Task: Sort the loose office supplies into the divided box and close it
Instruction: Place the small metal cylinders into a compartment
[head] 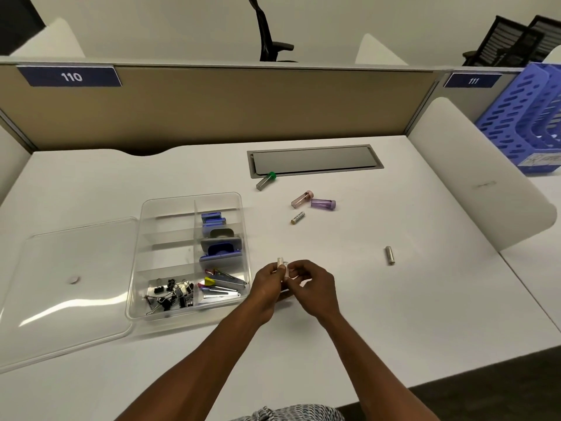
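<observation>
The clear divided box [158, 208] stands open at centre left of the white desk, its lid [69, 281] lying flat to the left. Black binder clips [170, 294], metal clips [223, 285] and purple items [220, 249] fill its near and right compartments. Just right of the box, my left hand [268, 287] and my right hand [315, 284] meet and together hold small white batteries [280, 262]. Loose on the desk lie a battery [297, 218], another battery [389, 255], a green-capped tube [266, 180], a pink tube [302, 199] and a purple tube [323, 204].
A grey cable hatch [314, 161] is set into the desk at the back. A beige partition [212, 107] closes off the rear. A white curved divider [482, 177] and a blue file rack [528, 117] stand at the right. The desk's front edge drops off at lower right.
</observation>
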Demonstrator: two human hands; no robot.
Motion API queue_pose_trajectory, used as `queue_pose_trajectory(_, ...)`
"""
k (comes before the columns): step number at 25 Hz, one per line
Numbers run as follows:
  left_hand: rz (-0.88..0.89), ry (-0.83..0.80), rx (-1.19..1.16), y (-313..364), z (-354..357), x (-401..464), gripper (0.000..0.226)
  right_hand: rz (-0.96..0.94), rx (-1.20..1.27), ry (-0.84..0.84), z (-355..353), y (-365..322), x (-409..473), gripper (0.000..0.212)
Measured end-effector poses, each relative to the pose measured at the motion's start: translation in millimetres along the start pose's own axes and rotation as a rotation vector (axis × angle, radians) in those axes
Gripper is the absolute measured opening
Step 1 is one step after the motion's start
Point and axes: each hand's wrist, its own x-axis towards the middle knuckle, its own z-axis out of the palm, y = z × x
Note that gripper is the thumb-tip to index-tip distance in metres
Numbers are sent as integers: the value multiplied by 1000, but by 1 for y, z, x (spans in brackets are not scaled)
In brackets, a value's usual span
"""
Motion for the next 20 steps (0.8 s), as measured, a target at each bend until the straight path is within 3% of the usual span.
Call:
queue_pose_trajectory(3,-1,-2,-52,6,5,-1,21,48,51,96,-15,-4,23,18)
queue_pose_trajectory(6,26,-29,-22,8,14,-4,21,66,-97,217,-27,-3,65,21)
queue_pose_trajectory(12,68,-22,3,27,9,6,22,-66,-795,-230,-22,10,145,62)
queue_pose_trajectory(14,79,-15,-9,35,7,10,20,-102,-953,-305,-19,12,159,76)
queue_pose_trajectory(18,85,-18,-19,42,1,14,20,-121,-1070,-435,-13,21,168,80)
queue_pose_trajectory(20,79,-15,-16,41,-1,16,22,-101,-997,-381,-12,24,162,69)
